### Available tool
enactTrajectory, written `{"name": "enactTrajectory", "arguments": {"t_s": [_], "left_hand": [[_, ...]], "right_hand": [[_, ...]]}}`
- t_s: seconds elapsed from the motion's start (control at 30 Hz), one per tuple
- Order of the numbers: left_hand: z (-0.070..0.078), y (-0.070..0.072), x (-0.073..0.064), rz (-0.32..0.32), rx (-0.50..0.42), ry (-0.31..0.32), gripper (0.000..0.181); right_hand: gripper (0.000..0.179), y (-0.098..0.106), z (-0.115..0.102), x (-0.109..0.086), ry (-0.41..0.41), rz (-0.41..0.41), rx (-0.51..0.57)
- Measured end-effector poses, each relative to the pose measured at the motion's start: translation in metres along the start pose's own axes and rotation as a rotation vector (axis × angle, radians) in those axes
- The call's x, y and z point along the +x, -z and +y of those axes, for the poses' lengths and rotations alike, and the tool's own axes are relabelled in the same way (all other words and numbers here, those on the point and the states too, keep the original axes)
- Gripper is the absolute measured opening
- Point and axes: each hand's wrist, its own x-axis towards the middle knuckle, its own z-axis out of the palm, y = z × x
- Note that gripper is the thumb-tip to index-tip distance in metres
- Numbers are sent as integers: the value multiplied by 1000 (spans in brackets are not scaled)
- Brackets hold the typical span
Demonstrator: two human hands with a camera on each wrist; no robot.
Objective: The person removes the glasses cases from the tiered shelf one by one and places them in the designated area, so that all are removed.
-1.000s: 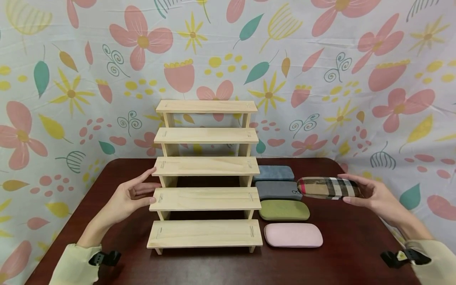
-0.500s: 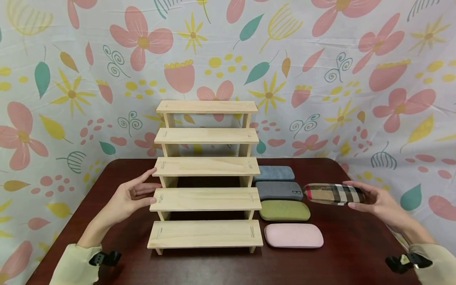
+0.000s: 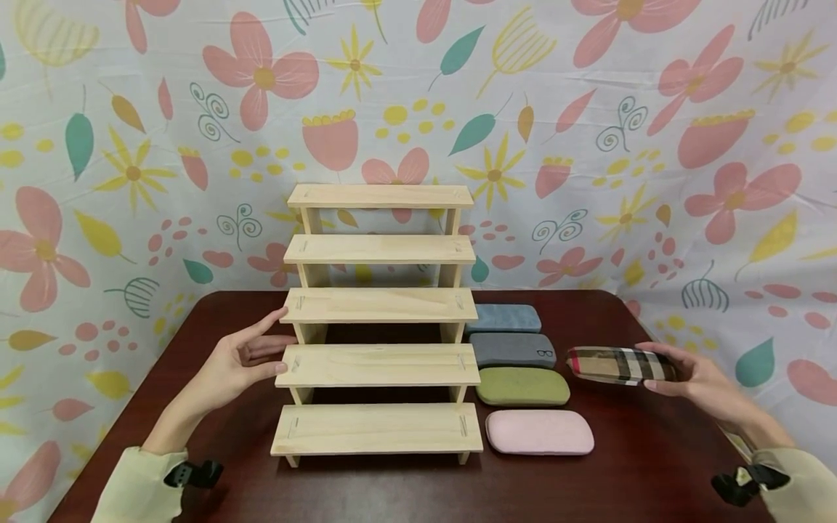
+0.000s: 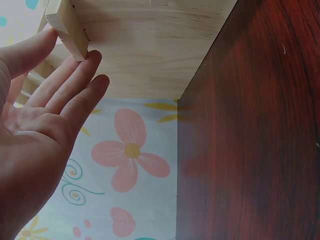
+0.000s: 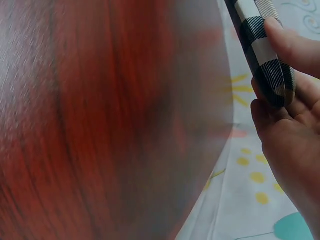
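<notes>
My right hand grips the right end of a plaid glasses case, tan with black, white and red. In the right wrist view, the thumb lies on one face of the case and fingers curl behind it. My left hand touches the left side of a stepped wooden display rack. Its index fingertip meets the middle shelf, and its thumb meets the shelf below. Close up, fairly straight left fingers reach the end of a pale board.
Right of the rack lie a light blue case, a grey-blue case, a green case and a pink case in a column. All stand on a dark red-brown table. A flowered cloth hangs behind.
My right hand has carried the plaid glasses case rightward and down, away from the column of cases. The left hand stays at the rack.
</notes>
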Motion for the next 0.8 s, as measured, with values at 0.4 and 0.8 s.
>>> {"name": "enactTrajectory", "arguments": {"t_s": [0.4, 0.8], "left_hand": [[4, -1, 2, -9, -7, -24, 88], [1, -1, 0, -7, -5, -20, 87]], "right_hand": [[64, -2, 22, 5, 43, 14, -22], [68, -6, 27, 12, 9, -85, -52]]}}
